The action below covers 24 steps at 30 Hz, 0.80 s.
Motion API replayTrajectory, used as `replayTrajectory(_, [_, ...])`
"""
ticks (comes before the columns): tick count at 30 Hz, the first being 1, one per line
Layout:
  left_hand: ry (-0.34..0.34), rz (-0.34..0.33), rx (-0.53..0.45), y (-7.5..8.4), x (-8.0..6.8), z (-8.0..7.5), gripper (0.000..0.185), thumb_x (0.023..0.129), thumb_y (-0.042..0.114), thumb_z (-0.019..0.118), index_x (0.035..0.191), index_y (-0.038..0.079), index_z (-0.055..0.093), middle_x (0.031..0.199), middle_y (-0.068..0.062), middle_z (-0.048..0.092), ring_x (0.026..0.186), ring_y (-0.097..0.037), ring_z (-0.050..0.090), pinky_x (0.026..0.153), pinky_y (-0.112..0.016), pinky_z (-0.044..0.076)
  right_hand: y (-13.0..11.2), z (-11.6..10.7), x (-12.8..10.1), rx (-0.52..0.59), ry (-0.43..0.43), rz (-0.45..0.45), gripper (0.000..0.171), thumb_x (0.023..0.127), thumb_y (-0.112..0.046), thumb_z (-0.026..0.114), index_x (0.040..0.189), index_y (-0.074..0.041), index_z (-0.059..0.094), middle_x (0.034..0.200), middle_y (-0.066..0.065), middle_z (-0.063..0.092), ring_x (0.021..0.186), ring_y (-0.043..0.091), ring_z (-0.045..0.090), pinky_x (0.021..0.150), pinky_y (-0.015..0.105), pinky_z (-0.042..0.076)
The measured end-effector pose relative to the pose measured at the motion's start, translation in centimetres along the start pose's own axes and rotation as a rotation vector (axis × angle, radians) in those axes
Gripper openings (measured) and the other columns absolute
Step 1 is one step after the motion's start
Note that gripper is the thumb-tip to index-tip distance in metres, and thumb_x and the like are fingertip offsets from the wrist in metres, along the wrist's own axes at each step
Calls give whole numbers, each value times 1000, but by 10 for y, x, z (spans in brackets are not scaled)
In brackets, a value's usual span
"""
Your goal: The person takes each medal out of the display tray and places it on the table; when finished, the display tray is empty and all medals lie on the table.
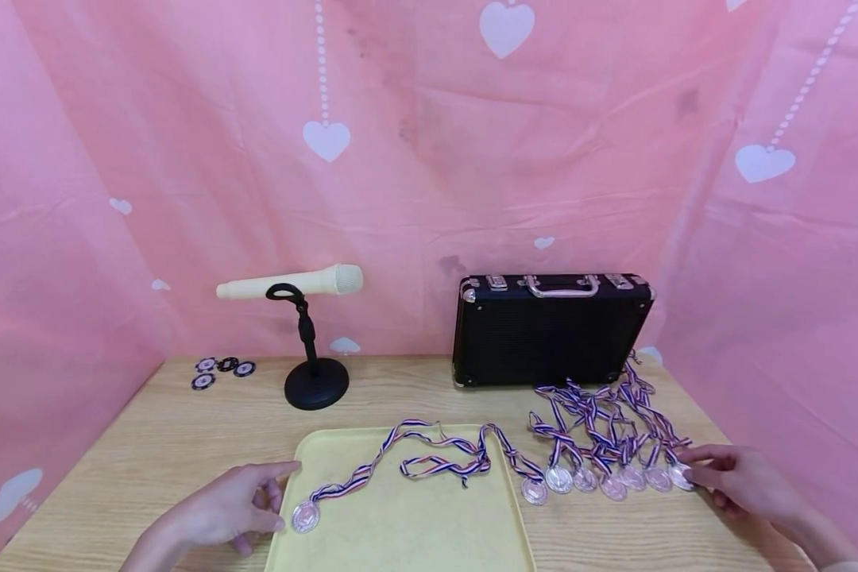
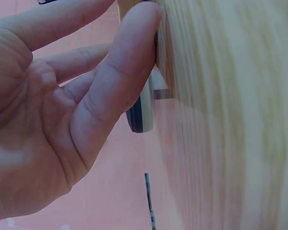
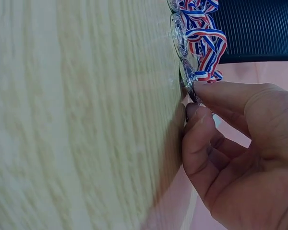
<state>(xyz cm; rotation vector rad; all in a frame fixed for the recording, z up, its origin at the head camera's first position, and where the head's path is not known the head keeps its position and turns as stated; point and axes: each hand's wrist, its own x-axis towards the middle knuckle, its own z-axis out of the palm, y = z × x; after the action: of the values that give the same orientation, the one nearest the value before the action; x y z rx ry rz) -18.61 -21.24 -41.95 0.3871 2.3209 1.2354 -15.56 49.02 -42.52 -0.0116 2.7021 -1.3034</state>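
Observation:
My right hand [image 1: 747, 481] is at the right end of a row of silver medals with striped red, white and blue ribbons. Its thumb and fingertips pinch the edge of the outermost medal [image 3: 188, 79], which lies on the table. At the left rim of a yellow tray [image 1: 415, 528], my left hand [image 1: 222, 508] rests with its index finger stretched out and thumb near the rim. A single medal [image 1: 305, 516] lies on the tray close to that hand. Another medal [image 1: 534, 491] sits just off the tray's right edge, its ribbon trailing back onto the tray.
A black briefcase [image 1: 550, 334] with a silver handle stands upright at the back right, ribbons bunched before it. Back left, a white microphone [image 1: 286, 282] lies across a black stand [image 1: 317, 381]. Several poker chips [image 1: 203, 381] lie farther left. Pink heart-printed cloth [image 1: 415, 199] surrounds the table.

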Motion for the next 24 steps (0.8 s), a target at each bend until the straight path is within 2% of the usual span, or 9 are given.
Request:
replayTrajectory(2, [-1, 5, 1, 0, 0, 0, 80, 88, 3, 83, 154, -12, 41, 94, -7, 56, 75, -19, 57, 49, -35, 60, 0, 2, 0, -36, 25, 1, 26, 105, -9, 62, 106, -29, 79, 66, -5, 57, 56, 5, 52, 48, 23, 47])
replayTrajectory(4, [-3, 11, 0, 0, -1, 0, 80, 88, 3, 83, 154, -12, 41, 94, -7, 56, 75, -18, 58, 49, -35, 60, -1, 3, 0, -61, 36, 6, 18, 105, -9, 62, 113, -7, 77, 67, -4, 57, 56, 6, 53, 49, 23, 48])
replayTrajectory(5, [-3, 13, -1, 0, -1, 0, 80, 88, 3, 83, 155, -12, 41, 94, -7, 56, 75, -18, 58, 49, -35, 60, -1, 4, 0, -66, 43, 5, 17, 105, -10, 62, 113, -4, 76, 66, -4, 57, 56, 6, 53, 49, 23, 48])
replayTrajectory(8, [-3, 16, 0, 1, -1, 0, 80, 88, 3, 82, 155, -12, 40, 94, -7, 56, 75, -18, 58, 49, -35, 60, 1, 4, 0, -54, 67, 0, 17, 105, -10, 62, 113, -6, 77, 66, -4, 56, 54, 6, 51, 47, 24, 46])
replayTrajectory(11, [1, 10, 1, 0, -2, 1, 80, 88, 3, 82, 154, -12, 41, 94, -7, 56, 75, -18, 57, 49, -35, 60, -3, 5, 0, -82, 154, -14, 15, 104, -13, 66, 110, -10, 79, 61, -4, 54, 50, 6, 48, 42, 27, 44])
replayTrajectory(14, [3, 5, 6, 0, -3, 0, 80, 88, 3, 82, 155, -11, 41, 94, -8, 56, 75, -19, 58, 50, -36, 61, -20, 11, 1, -150, 264, -23, 25, 102, -16, 69, 112, 6, 74, 57, -2, 54, 47, 8, 47, 40, 30, 42])
replayTrajectory(17, [4, 18, 15, 0, -3, 0, 80, 88, 3, 82, 155, -11, 40, 94, -7, 56, 75, -18, 58, 50, -37, 61, -48, 21, 4, -159, 306, -76, 21, 102, -12, 69, 109, 7, 75, 58, -1, 55, 47, 10, 49, 41, 31, 42])
replayTrajectory(21, [10, 39, 29, 2, -3, 0, 80, 88, 3, 81, 155, -11, 40, 94, -7, 57, 74, -17, 58, 49, -35, 61, -98, 47, 9, -132, 270, -187, 15, 100, -9, 72, 107, 3, 76, 61, -4, 56, 46, 10, 50, 40, 29, 44])
replayTrajectory(24, [20, 30, 34, 5, -2, 1, 79, 88, 2, 81, 155, -10, 41, 94, -7, 57, 75, -18, 58, 49, -36, 61, -136, 75, 12, -95, 169, -248, 15, 99, -10, 73, 110, 0, 76, 65, -4, 60, 48, 10, 54, 41, 28, 48])
